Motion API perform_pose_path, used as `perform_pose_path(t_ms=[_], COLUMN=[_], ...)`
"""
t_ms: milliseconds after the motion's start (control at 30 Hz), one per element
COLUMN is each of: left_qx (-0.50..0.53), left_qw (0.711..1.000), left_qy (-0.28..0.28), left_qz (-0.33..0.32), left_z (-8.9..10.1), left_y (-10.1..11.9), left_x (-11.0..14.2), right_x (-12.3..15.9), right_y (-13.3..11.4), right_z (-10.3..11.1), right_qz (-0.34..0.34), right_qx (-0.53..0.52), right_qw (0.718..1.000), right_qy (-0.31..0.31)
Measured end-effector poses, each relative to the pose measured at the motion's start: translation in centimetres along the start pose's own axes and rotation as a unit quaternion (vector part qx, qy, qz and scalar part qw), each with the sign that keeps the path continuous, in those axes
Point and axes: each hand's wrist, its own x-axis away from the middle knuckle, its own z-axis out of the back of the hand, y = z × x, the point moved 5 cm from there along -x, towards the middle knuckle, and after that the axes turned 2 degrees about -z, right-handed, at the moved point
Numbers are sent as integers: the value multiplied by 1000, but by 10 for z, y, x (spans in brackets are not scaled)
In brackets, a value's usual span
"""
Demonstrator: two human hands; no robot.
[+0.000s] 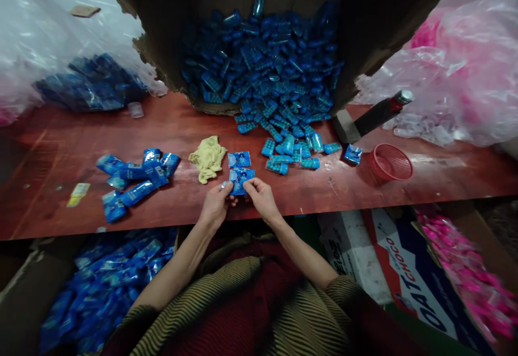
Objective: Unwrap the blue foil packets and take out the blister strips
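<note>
A flat blue printed sachet (242,179) is held at the table's front edge. My left hand (217,200) pinches its left lower corner between thumb and fingers. On its right side, my right hand (261,197) grips it the same way. Just beyond it lies a second blue sachet (239,159), flat on the table. A crumpled pale yellow cloth (208,157) rests to the left of the sachets. Several filled blue packets (140,175) lie farther left in a loose pile. To the right are small clear containers with blue contents (291,151).
A torn cardboard box (162,38) full of blue containers opens onto the red-brown table (324,194). At right stand a red plastic basket (390,163) and a dark bottle (380,113). Below the edge are boxes of blue packets (109,286) and pink items (469,269).
</note>
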Motion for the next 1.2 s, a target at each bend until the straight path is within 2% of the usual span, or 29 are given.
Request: perform_pose_path(t_ms=[100, 167, 367, 433, 533, 667, 800, 1000, 1200], left_qx=[23, 33, 6, -15, -8, 38, 77, 71, 54], left_qw=[998, 996, 997, 998, 998, 995, 993, 995, 993], left_qy=[-21, -29, -48, -52, -48, -36, -3, 15, -30], left_qz=[59, 73, 61, 42, 30, 79, 92, 68, 97], left_z=[3, 5, 8, 6, 4, 4, 4, 1, -6], left_y=[-3, -4, -3, -1, 1, -6, -10, -7, 0], left_x=[2, 4, 4, 4, 5, 8, 11, 13, 17], right_x=[-2, -2, 1, 0, -3, -1, 6, 6, 8], right_y=[-12, -16, -8, -6, -1, 0, -1, -3, -11], right_z=[7, 6, -5, -7, -7, -7, -10, -9, 0], right_qz=[72, 82, -37, -38, -39, 3, 33, 56, 80], right_qx=[90, 106, -9, -19, -55, -64, -36, 2, 54], right_qw=[993, 990, 995, 995, 997, 997, 997, 997, 995], right_qy=[-18, -49, -97, -86, -35, 35, 66, 50, 21])
